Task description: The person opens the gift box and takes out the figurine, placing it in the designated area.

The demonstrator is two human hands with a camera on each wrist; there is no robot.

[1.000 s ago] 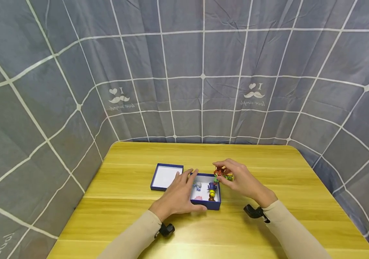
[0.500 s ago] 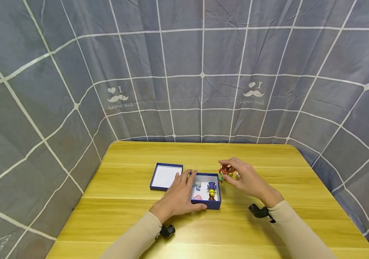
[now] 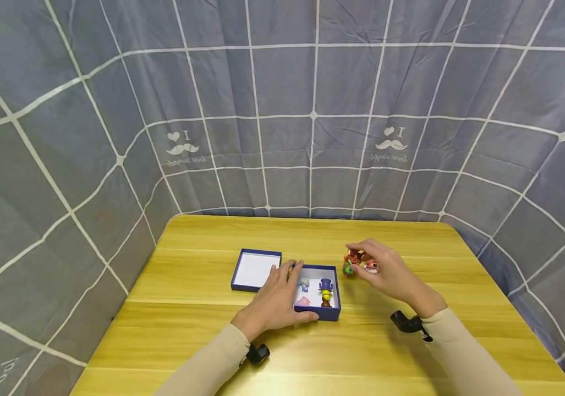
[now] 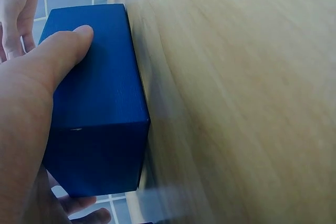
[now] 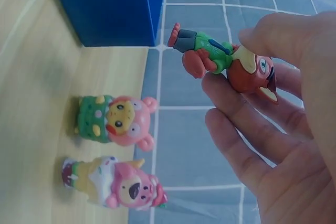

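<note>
Pinches fox point(image 5: 210, 55) in right hand point(image 3: 386, 269), with two figures point(image 5: 116, 120) near it (upright on table point(image 3: 193, 324)); presses spread left hand point(image 3: 276, 301) against box point(image 4: 105, 95).

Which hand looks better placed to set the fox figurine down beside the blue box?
Likely the right hand: it pinches the fox figurine outside the blue box, near the bear figurine, while the left hand grips that box.

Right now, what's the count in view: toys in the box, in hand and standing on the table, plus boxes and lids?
Boxed toys, visible: 3
Held toy: 1
Standing toys: 2
Box: 1
Lid: 1
Total: 8
</note>
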